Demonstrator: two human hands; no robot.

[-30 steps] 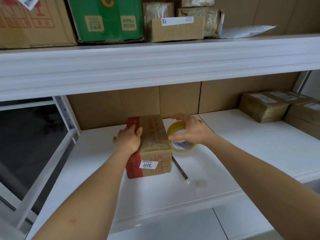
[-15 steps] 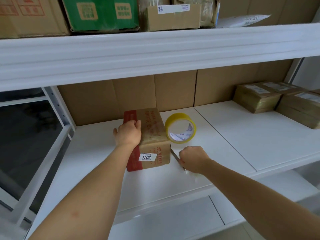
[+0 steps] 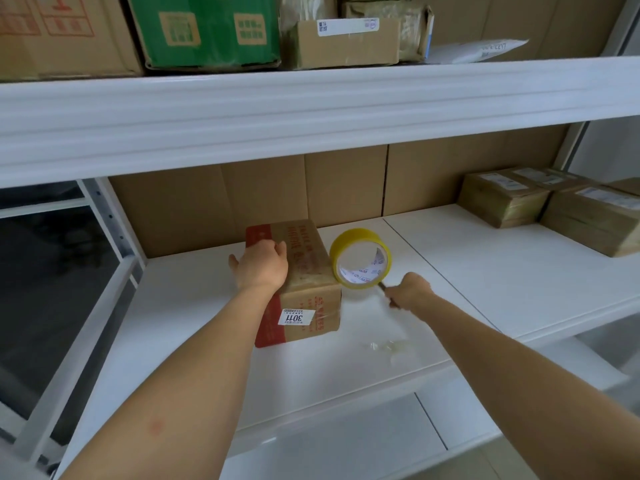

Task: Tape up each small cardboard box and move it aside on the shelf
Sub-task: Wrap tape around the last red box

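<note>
A small brown cardboard box (image 3: 311, 271) with red print and a white "3011" label lies on the white shelf (image 3: 519, 271). My left hand (image 3: 261, 265) rests on its top left edge, fingers bent over the far side. A yellow tape roll (image 3: 360, 259) stands on edge against the box's right side. My right hand (image 3: 408, 292) sits just right of the roll, fingers curled round a thin dark-handled cutter (image 3: 382, 287) whose tip points at the roll's lower rim.
Several taped brown boxes (image 3: 554, 209) stand at the right end of the shelf. A crumpled scrap of clear tape (image 3: 388, 346) lies near the front edge. The upper shelf (image 3: 311, 98) overhangs closely, loaded with cartons. A metal upright (image 3: 110, 220) borders the left.
My right hand let go of the tape roll, dropped to the shelf, picked up the cutter and lifted it toward the roll. The roll now stands alone against the box. My left hand stayed put.
</note>
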